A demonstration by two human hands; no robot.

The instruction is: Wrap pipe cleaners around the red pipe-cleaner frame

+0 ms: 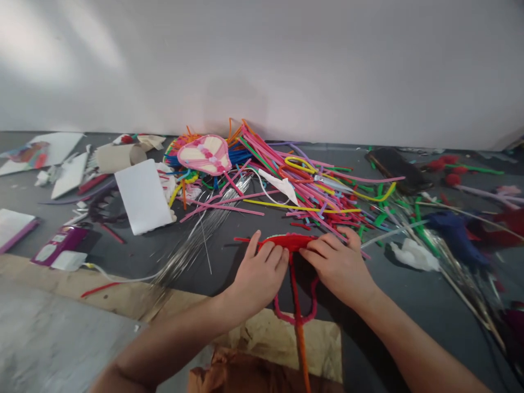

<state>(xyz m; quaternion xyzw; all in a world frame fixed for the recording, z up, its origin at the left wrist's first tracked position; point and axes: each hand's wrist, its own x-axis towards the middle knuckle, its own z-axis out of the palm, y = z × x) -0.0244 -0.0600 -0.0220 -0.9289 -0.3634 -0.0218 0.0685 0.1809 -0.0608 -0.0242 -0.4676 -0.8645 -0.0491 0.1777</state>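
Note:
My left hand (260,272) and my right hand (338,263) rest side by side on the dark floor, both pinching a red pipe-cleaner piece (291,240) along its top edge. Below my hands the piece continues as a pink loop (313,311) and an orange-red stem (302,338) that runs toward me. Fingers of both hands are curled onto the red fuzzy strip. Just beyond lies a big heap of coloured pipe cleaners (311,191).
A pink and cream heart-shaped craft (204,154) tops the heap's left side. White card (143,197), a cardboard tube (117,157), silver wires (192,245), a purple packet (61,244), a black phone (395,169) and red and blue flowers on sticks (454,229) lie around. Brown paper (282,338) lies near me.

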